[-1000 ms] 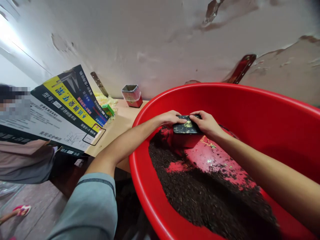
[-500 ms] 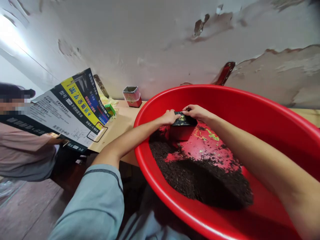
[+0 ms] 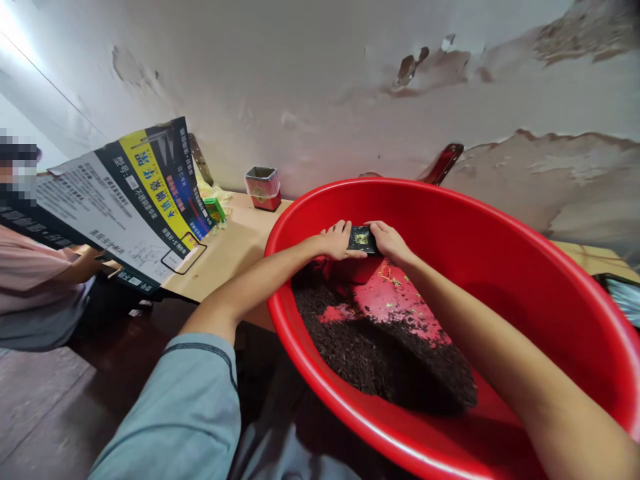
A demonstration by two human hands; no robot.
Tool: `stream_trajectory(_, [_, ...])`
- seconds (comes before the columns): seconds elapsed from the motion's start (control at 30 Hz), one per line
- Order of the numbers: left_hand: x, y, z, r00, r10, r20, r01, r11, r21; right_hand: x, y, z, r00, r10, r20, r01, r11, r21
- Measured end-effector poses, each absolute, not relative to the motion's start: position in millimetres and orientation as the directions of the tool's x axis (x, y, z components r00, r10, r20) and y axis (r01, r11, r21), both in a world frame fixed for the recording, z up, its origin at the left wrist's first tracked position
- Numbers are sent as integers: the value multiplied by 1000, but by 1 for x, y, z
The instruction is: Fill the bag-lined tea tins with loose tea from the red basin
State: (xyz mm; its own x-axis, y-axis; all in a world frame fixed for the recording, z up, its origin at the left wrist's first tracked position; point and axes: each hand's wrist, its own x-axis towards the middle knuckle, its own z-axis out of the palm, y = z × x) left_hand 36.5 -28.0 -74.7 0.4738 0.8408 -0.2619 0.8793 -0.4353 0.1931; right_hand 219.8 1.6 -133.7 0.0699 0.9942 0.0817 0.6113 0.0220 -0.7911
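Observation:
Inside the big red tub (image 3: 450,207), my two hands grip a small black rectangular object with yellowish marks on its top (image 3: 362,239); its exact kind is unclear. My left hand (image 3: 337,241) is at its left edge, with fingers at the far side and thumb at the near side. At the right end, my right hand (image 3: 389,241) is closed on it, its fingers partly hidden. Dark crumbly soil (image 3: 360,353) lies heaped in the near part of the tub, below my hands. Yellow-green shreds (image 3: 390,275) are scattered on the tub floor beside the object.
A small lined red bin (image 3: 263,189) and a green box (image 3: 214,210) stand on the wooden table (image 3: 220,257). At left, a person (image 3: 40,287) sits behind a large printed carton (image 3: 115,207). The peeling wall (image 3: 310,87) rises behind; a dark-framed object (image 3: 620,297) lies far right.
The black object has tilted so that more of its marked top faces me. My left hand is spread further along its left edge. The view has shifted slightly.

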Motion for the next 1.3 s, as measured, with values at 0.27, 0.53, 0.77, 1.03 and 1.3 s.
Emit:
stream_trajectory(0.27, [28,-18,-76,560,817,-135,821,-526,223,239,-22,-130,-198,938,285,743,333,-580])
stream_trajectory(0.53, [19,-1,-64,622,735,-271,773,-521,362,272,-32,-135,-461,882,97,747,445,-494])
stream_trajectory(0.77, [24,-2,-60,574,752,-324,818,-503,280,271,-29,-136,-487,871,67,784,470,-407])
stream_trajectory(1.03, [19,-10,-62,574,814,-89,761,-490,424,269,-46,-125,-394,865,311,804,488,-339])
stream_trajectory(1.3, [32,-9,-75,558,813,-163,800,-477,364,268,-49,-128,-536,829,157,794,559,-240])
